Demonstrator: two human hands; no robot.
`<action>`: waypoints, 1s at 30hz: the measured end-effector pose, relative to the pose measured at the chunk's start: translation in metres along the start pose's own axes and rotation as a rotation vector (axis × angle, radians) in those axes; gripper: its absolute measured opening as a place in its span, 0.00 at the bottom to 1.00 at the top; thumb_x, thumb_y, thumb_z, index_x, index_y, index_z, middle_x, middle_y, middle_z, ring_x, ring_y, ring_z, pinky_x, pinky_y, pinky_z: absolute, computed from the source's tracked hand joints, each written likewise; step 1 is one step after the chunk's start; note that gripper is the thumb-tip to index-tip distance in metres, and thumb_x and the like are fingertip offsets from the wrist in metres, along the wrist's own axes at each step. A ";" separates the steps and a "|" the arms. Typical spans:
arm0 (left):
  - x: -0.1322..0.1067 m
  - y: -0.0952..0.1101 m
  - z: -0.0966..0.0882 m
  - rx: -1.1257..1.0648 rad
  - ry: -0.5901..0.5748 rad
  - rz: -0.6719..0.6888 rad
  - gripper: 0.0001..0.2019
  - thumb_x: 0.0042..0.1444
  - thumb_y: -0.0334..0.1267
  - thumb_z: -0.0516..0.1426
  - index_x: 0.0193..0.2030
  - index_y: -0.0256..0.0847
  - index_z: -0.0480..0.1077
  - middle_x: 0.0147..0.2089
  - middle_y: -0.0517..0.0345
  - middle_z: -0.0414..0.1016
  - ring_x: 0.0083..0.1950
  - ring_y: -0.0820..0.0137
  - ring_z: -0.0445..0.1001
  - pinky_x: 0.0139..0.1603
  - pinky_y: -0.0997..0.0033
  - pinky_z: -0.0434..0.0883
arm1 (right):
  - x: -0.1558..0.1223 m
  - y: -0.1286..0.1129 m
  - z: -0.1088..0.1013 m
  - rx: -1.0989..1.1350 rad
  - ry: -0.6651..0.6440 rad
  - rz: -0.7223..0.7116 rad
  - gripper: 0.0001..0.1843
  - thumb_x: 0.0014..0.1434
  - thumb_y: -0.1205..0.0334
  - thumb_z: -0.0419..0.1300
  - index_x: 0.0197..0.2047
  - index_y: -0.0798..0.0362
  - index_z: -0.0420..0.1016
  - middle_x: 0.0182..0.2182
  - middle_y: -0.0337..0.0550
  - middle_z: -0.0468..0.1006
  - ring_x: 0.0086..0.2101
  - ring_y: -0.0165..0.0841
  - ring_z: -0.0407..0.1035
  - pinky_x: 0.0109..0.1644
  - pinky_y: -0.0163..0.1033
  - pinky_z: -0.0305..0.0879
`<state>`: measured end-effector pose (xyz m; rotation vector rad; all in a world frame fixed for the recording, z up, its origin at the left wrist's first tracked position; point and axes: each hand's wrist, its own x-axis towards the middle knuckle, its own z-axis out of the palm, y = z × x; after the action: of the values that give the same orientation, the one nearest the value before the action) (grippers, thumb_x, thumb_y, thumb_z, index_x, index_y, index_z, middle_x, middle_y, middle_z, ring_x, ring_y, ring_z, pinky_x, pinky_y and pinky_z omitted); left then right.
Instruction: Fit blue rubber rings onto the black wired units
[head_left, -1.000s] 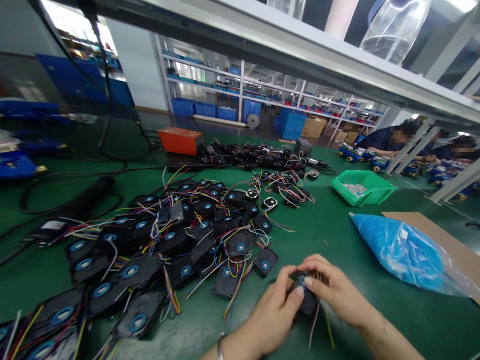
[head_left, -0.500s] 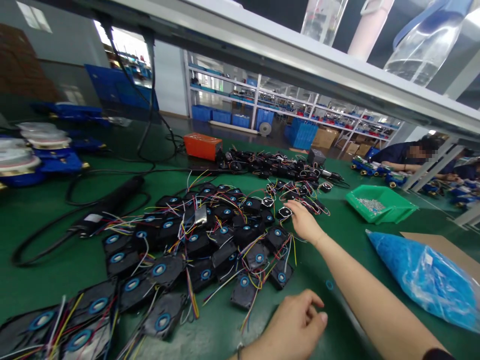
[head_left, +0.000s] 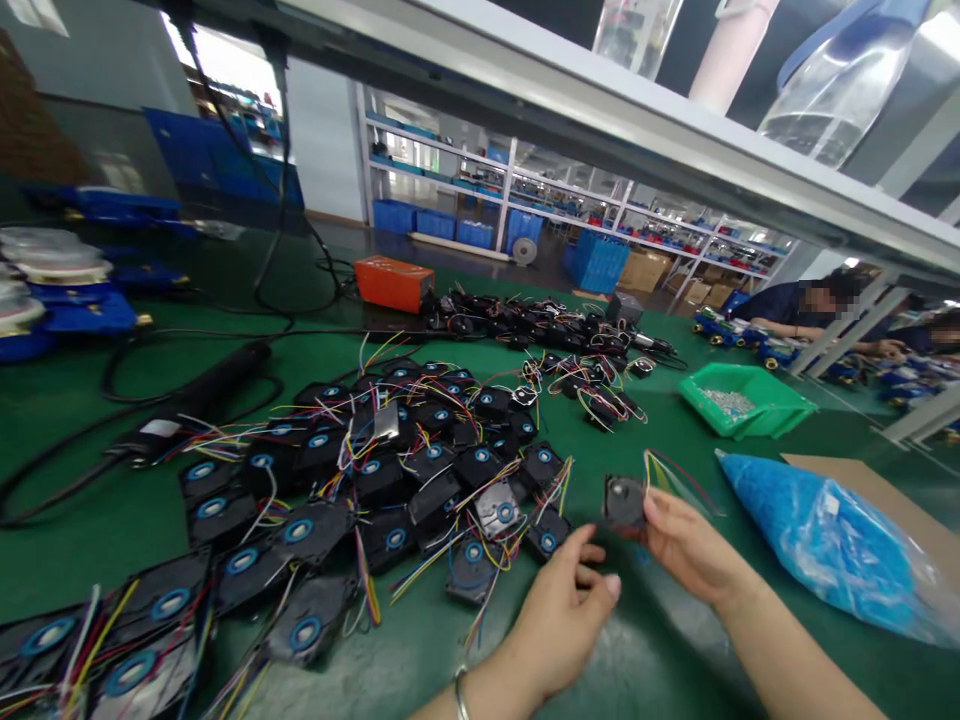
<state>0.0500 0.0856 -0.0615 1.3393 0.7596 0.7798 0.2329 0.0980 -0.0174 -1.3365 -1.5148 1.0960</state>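
So, on the head cam, the right hand [head_left: 686, 545] has a small black square module [head_left: 624, 502] with colored wires [head_left: 647, 468] pinched between thumb and fingers, over the green tabletop [head_left: 420, 650]. Left hand [head_left: 559, 608] is just beside it, fingers half-curled and parted. There's a messy spread of black blue-ringed housings [head_left: 435, 498] to the left, and a green bin [head_left: 776, 405] farther back on the right.

White shelving [head_left: 508, 185] beside a pale wall [head_left: 322, 145]
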 end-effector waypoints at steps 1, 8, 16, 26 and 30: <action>0.000 0.002 -0.001 -0.036 -0.030 0.007 0.32 0.53 0.45 0.56 0.60 0.33 0.50 0.54 0.41 0.62 0.46 0.64 0.68 0.45 0.65 0.68 | -0.020 -0.001 0.007 0.175 -0.053 0.063 0.25 0.60 0.44 0.49 0.50 0.55 0.68 0.37 0.52 0.75 0.36 0.40 0.70 0.39 0.45 0.66; 0.005 0.011 -0.008 -0.167 -0.374 0.057 0.34 0.49 0.45 0.61 0.58 0.36 0.52 0.53 0.46 0.66 0.53 0.61 0.65 0.55 0.60 0.62 | -0.072 0.014 0.027 0.074 -0.001 0.141 0.21 0.59 0.45 0.51 0.35 0.55 0.71 0.25 0.41 0.72 0.27 0.32 0.67 0.31 0.36 0.64; 0.013 0.005 -0.011 -0.205 -0.267 -0.031 0.33 0.45 0.40 0.64 0.56 0.37 0.53 0.52 0.46 0.64 0.52 0.62 0.66 0.54 0.61 0.61 | -0.047 0.039 -0.013 -0.683 0.300 -0.029 0.12 0.60 0.62 0.50 0.44 0.52 0.72 0.37 0.45 0.72 0.40 0.37 0.68 0.45 0.40 0.64; 0.007 0.012 -0.007 -0.155 -0.174 -0.102 0.32 0.41 0.29 0.61 0.54 0.40 0.54 0.49 0.49 0.64 0.47 0.65 0.68 0.48 0.65 0.63 | -0.032 0.030 -0.020 -0.766 0.349 -0.034 0.08 0.58 0.66 0.50 0.28 0.52 0.66 0.28 0.42 0.67 0.32 0.36 0.64 0.38 0.41 0.61; 0.007 0.013 -0.003 -0.137 -0.149 -0.084 0.30 0.41 0.26 0.60 0.52 0.41 0.55 0.46 0.54 0.65 0.44 0.68 0.68 0.45 0.67 0.65 | -0.042 -0.007 0.001 -0.761 0.329 -0.184 0.07 0.61 0.65 0.48 0.33 0.51 0.64 0.34 0.44 0.66 0.38 0.37 0.61 0.42 0.43 0.60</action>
<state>0.0505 0.0940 -0.0488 1.2197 0.6288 0.6462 0.2342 0.0553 -0.0127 -1.7164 -1.8221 0.1411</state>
